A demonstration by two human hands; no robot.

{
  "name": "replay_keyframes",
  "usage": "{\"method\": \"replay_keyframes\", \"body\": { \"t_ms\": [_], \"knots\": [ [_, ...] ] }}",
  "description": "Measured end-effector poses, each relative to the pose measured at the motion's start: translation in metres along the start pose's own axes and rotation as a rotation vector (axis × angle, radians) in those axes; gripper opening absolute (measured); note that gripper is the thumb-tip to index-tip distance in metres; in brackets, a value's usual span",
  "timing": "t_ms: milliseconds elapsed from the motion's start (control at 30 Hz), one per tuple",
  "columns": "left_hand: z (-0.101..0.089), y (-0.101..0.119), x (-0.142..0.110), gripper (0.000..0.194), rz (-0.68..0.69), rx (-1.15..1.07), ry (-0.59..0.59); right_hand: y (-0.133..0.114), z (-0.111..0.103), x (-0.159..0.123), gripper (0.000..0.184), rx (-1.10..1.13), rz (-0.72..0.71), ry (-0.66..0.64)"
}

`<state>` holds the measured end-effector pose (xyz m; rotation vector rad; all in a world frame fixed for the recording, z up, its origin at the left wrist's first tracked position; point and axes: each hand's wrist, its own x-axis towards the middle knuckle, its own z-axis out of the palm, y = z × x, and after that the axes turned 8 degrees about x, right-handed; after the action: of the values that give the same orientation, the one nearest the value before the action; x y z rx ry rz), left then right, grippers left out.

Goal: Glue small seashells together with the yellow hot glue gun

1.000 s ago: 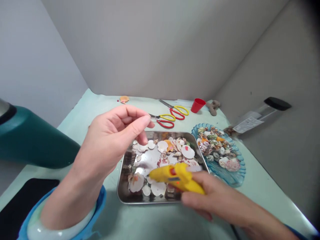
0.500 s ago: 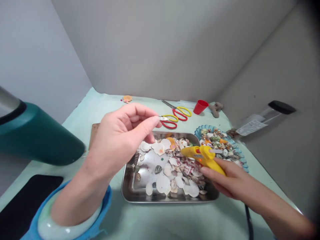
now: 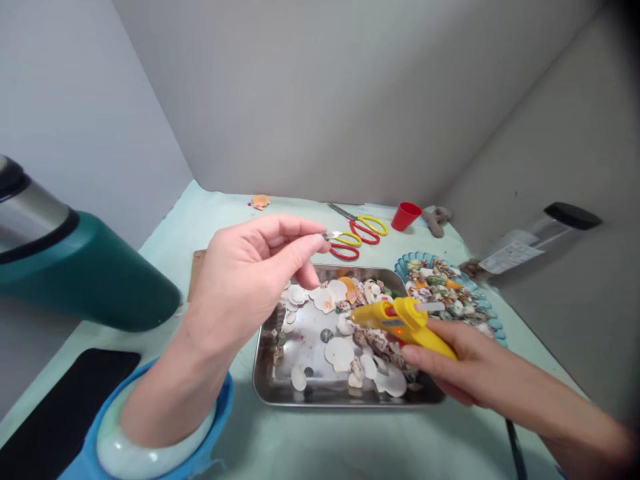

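My left hand (image 3: pixel 260 280) is raised over the back left of a metal tray (image 3: pixel 345 404), its thumb and forefinger pinched together. A small pale, pointed bit shows at the fingertips; whether it is held or belongs to the scissors behind is unclear. My right hand (image 3: pixel 450 357) grips a yellow glue gun (image 3: pixel 407 321) by its handle. A small orange light glows on the gun, and a glue stick juts from its back. Its nozzle points left, low over the tray's white scallop shells (image 3: pixel 340 354) and patterned shells. A round dark shell (image 3: pixel 327 335) lies near the tray's middle.
Two scissors (image 3: pixel 369 230) and a red cup (image 3: pixel 406 216) are behind the tray. On the right are a blue dish (image 3: pixel 495 320) of small shells and a clear tube (image 3: pixel 540 237). A green bottle (image 3: pixel 115 280) and black flat object (image 3: pixel 65 407) are on the left.
The glue gun's nozzle has moved left and slightly down over the shells. Several shells in the tray have shifted. The view has turned slightly left; the left hand keeps its pinch.
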<state>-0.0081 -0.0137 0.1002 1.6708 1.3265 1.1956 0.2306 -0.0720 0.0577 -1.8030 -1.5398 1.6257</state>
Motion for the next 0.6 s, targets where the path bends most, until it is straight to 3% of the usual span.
{"method": "replay_keyframes", "body": {
  "t_ms": [167, 300, 400, 600],
  "knots": [
    [0.001, 0.001, 0.001, 0.007, 0.014, -0.05, 0.03, -0.033, 0.032, 0.038, 0.03, 0.174, -0.201, -0.007],
    [-0.002, 0.002, 0.001, 0.006, 0.001, -0.06, 0.025, -0.044, 0.055, 0.07, 0.031, 0.225, -0.218, -0.076],
    [-0.003, 0.003, 0.003, 0.006, -0.025, -0.059, 0.026, -0.033, 0.047, 0.072, 0.031, 0.199, -0.174, -0.067],
    [-0.003, 0.006, 0.005, 0.007, -0.087, -0.039, -0.003, -0.003, 0.013, 0.043, 0.032, 0.164, -0.105, 0.124]
  ]
}}
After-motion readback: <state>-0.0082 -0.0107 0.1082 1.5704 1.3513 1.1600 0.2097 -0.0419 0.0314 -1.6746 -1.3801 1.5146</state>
